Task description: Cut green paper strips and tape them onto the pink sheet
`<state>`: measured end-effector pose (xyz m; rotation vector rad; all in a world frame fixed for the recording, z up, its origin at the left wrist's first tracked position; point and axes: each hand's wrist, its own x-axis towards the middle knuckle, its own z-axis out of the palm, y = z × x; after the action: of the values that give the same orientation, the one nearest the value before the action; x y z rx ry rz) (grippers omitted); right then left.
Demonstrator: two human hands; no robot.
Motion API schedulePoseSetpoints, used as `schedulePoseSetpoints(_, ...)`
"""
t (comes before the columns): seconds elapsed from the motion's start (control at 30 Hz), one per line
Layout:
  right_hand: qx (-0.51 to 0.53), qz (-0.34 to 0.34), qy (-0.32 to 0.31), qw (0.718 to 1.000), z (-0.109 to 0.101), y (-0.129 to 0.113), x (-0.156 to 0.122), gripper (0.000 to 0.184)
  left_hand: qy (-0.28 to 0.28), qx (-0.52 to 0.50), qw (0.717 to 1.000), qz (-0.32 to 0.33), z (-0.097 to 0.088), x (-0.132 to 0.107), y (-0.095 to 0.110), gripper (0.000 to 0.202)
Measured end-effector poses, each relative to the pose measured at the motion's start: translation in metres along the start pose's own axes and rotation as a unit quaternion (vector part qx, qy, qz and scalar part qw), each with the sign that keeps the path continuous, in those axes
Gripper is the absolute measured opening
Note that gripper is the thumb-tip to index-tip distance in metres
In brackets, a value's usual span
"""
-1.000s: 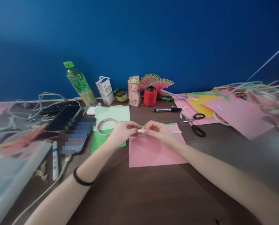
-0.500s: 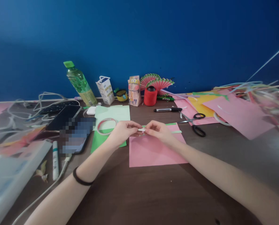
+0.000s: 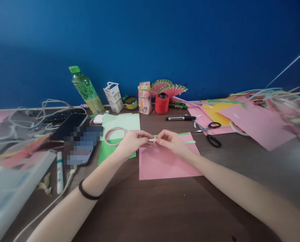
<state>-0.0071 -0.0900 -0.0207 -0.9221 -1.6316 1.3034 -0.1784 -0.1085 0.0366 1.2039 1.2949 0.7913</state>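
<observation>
My left hand (image 3: 137, 138) and my right hand (image 3: 169, 140) meet above a pink sheet of paper (image 3: 165, 164). Between their fingertips is a small white strip (image 3: 152, 140), pinched from both sides; its material is too small to make out. A pale green paper strip (image 3: 190, 142) shows beyond my right wrist, lying over the sheet's right edge. Some green paper (image 3: 182, 134) edges out along the sheet's far side. Left of my left hand, a roll of tape (image 3: 106, 137) rests on light green (image 3: 122, 119) and bright green paper (image 3: 104, 154).
Scissors (image 3: 214, 141) and a black marker (image 3: 180, 118) lie right of and behind my hands. Along the blue wall stand a bottle (image 3: 86, 90), cartons (image 3: 114, 97) and a red spool (image 3: 161, 104). Phones (image 3: 86, 148) and cables lie left; coloured paper (image 3: 261, 124) is piled right.
Almost nothing differs. Both hands keep their pinch on the small white strip, with only a very slight shift at the fingertips.
</observation>
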Motion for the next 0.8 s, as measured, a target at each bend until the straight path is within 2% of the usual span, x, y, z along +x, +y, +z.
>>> schedulePoseSetpoints(0.23,0.0,0.003,0.003,1.0,-0.0001,-0.0009,-0.0012,0.018,-0.009,-0.017,1.0,-0.003,-0.0012,-0.0011,0.0002,0.023)
schedulePoseSetpoints(0.7,-0.004,0.01,0.01,1.0,0.0016,-0.0022,-0.0008,0.018,-0.001,0.0,1.0,-0.003,0.0003,-0.0009,0.0016,0.022)
schedulePoseSetpoints(0.8,0.001,0.013,0.009,1.0,0.0017,-0.0025,-0.0005,0.018,0.0,0.013,1.0,-0.001,0.0003,-0.0013,0.0015,0.017)
